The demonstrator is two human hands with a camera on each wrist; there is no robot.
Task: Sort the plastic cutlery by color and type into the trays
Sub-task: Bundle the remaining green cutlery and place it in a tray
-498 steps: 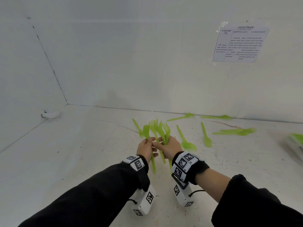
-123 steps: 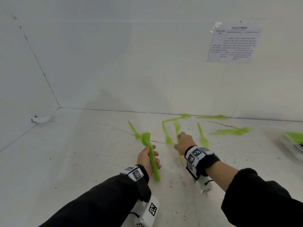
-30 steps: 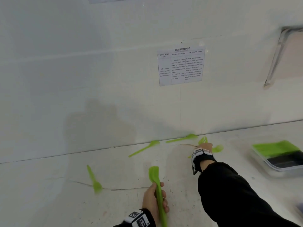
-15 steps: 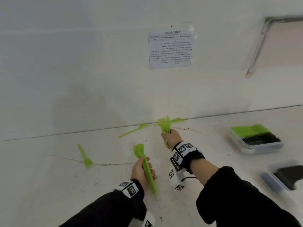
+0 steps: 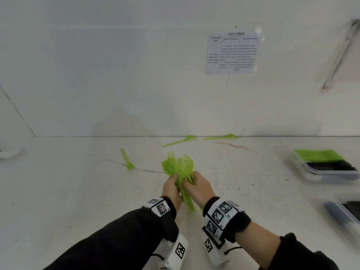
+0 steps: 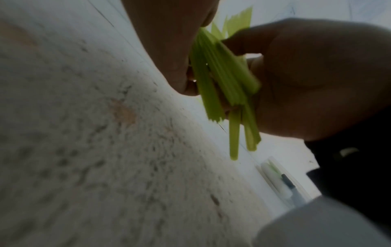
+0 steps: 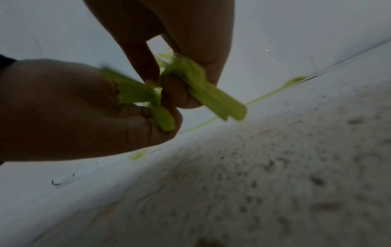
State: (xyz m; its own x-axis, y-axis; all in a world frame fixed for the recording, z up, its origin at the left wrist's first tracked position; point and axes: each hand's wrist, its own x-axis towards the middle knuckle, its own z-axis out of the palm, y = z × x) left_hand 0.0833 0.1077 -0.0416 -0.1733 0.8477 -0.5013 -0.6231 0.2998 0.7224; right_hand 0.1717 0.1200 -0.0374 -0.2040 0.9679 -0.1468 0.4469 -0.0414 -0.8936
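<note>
Item: green forks [image 5: 178,168], a bunch upright at 6 o'clock above the floor [image 5: 78,182]; our left hand [image 5: 171,189] and right hand [image 5: 196,187] both clasp the handles, which we judge is to merge two lots before carrying them to the trays [image 5: 331,172] at 3 o'clock. Three loose green pieces lie toward 12 o'clock. Blur hides the count in hand and whether spoons are mixed in; the nearer tray is cut off.

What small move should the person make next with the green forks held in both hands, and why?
Probably pass the right hand's forks into the left hand's grip, making one bundle of green forks. Both hands meet around them, and three green pieces, including a fork, lie loose on the table.
</note>
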